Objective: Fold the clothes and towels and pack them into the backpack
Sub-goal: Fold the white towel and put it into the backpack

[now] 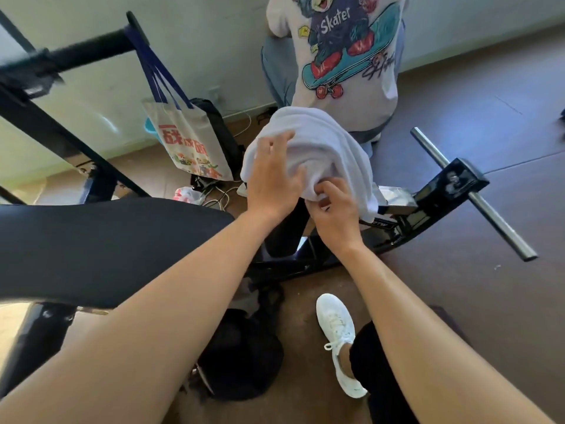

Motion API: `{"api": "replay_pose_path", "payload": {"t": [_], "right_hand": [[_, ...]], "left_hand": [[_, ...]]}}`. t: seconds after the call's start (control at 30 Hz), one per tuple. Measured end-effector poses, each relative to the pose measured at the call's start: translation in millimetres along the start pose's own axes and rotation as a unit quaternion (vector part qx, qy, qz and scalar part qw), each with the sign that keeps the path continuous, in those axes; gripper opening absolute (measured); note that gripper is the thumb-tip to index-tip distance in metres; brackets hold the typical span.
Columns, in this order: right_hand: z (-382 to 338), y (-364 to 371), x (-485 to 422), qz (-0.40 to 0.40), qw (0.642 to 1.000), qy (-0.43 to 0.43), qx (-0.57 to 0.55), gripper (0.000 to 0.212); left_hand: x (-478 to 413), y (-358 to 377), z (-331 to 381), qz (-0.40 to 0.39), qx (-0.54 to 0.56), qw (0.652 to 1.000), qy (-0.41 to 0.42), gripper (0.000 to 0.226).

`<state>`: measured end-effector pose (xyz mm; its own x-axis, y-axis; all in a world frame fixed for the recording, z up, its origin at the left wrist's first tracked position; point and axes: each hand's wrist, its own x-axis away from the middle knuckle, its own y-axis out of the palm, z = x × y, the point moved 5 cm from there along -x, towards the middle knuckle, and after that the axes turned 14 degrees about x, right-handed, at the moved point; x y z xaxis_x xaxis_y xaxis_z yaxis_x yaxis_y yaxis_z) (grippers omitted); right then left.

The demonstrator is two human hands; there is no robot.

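Pinching the lower edge of the white towel (324, 139) with my right hand (333, 209), fingers curled in on the fabric, so that grip is narrow and loaded. Left hand (272, 182) lies flat on the towel's near-left face, fingers spread and mostly straight, pressing without gripping. Towel is bunched and draped over the top of a black upright pad (284, 231); only the pad's lower part shows under the towel's edge. Towel is unfolded and hangs lower on its far-right side. Black backpack (244, 356) is on the floor well below the towel, nearer me, slumped; can't tell if it is zipped or unzipped. My white sneaker (339, 341) is just right of the backpack, also below the towel. Left of the towel, a long black bench pad (107, 249) runs out to the frame edge, my left forearm crossing over it. Up-left of the towel, a printed tote bag (186, 142) hangs by blue straps from a black bar. Right of the towel, a bare steel peg (470, 194) sticks out of the black machine frame. Directly beyond the towel, another person in a white skater-print T-shirt (345, 56) crouches by the wall, nearly touching the towel's far edge in this view. Brown floor (458, 286) all round.
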<state>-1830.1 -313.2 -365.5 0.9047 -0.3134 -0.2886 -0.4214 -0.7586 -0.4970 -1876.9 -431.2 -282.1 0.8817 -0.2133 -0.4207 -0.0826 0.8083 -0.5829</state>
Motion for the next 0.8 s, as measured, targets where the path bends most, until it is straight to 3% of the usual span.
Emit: {"api": "replay_pose_path", "payload": {"t": [0.13, 0.23, 0.3, 0.4, 0.47, 0.57, 0.67, 0.73, 0.8], "right_hand": [[12.1, 3.1, 0.7, -0.07, 0.996, 0.056, 0.011, 0.009], [20.9, 1.0, 3.4, -0.074, 0.991, 0.11, -0.004, 0.008], [19.0, -0.9, 4.1, -0.046, 0.993, 0.107, -0.03, 0.03], [9.3, 1.0, 1.7, -0.046, 0.998, 0.031, -0.006, 0.072], [6.4, 8.1, 0.5, -0.092, 0.994, -0.003, 0.061, 0.082], [9.5, 15.2, -1.4, -0.113, 0.985, -0.01, 0.13, 0.088], [13.6, 19.5, -2.7, -0.123, 0.979, -0.001, 0.161, 0.089], [16.8, 20.9, -1.9, -0.122, 0.983, 0.025, 0.134, 0.078], [18.6, 20.6, -0.7, -0.11, 0.988, 0.05, 0.099, 0.066]], "left_hand": [[-34.3, 17.9, 21.3, -0.053, -0.179, 0.978, 0.098, 0.05], [-54.2, 23.2, 18.4, -0.089, -0.237, 0.964, 0.077, 0.028], [-61.1, 19.1, 18.6, -0.066, -0.235, 0.968, 0.065, 0.024], [-66.5, 0.7, 24.3, 0.037, -0.152, 0.987, 0.032, 0.024], [-67.8, -14.7, 21.9, 0.096, -0.057, 0.993, -0.024, 0.023], [-62.6, -43.9, 8.5, 0.193, 0.081, 0.969, -0.129, 0.019], [-46.5, -83.0, -17.2, 0.304, 0.169, 0.914, -0.21, 0.027], [-28.3, -107.8, -35.3, 0.334, 0.188, 0.892, -0.242, 0.035], [-3.5, -128.1, -49.2, 0.331, 0.182, 0.894, -0.241, 0.033]]}}
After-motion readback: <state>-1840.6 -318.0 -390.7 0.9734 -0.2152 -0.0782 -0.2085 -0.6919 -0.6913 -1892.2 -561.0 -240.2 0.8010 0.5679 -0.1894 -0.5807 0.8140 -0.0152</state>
